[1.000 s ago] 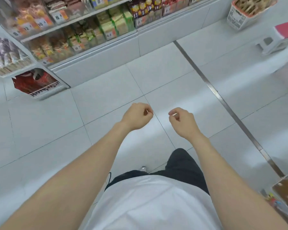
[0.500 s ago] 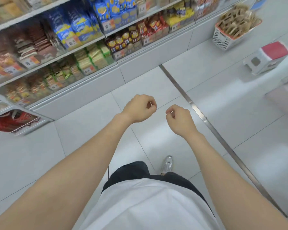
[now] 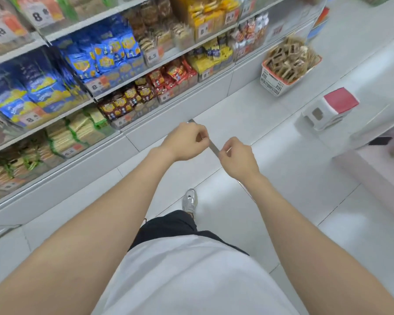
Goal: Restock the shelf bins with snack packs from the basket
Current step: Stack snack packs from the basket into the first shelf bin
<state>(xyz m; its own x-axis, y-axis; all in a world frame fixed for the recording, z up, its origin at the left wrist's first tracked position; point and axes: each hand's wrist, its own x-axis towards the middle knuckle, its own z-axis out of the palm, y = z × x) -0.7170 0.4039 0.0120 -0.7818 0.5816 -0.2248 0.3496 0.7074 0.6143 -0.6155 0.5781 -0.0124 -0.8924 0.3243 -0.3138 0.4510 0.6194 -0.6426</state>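
The left hand (image 3: 183,142) and right hand (image 3: 237,156) are hovering side by side over the floor (image 3: 282,178), each grip curling together and holding nothing. Past the red-topped stool (image 3: 330,108), the basket (image 3: 270,81) of brown snack packs (image 3: 289,57) is sitting beside the stocked shelf bins (image 3: 114,64).

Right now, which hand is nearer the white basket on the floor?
Right. The right hand sits below-left of the basket; the left hand is farther left, by the shelves.
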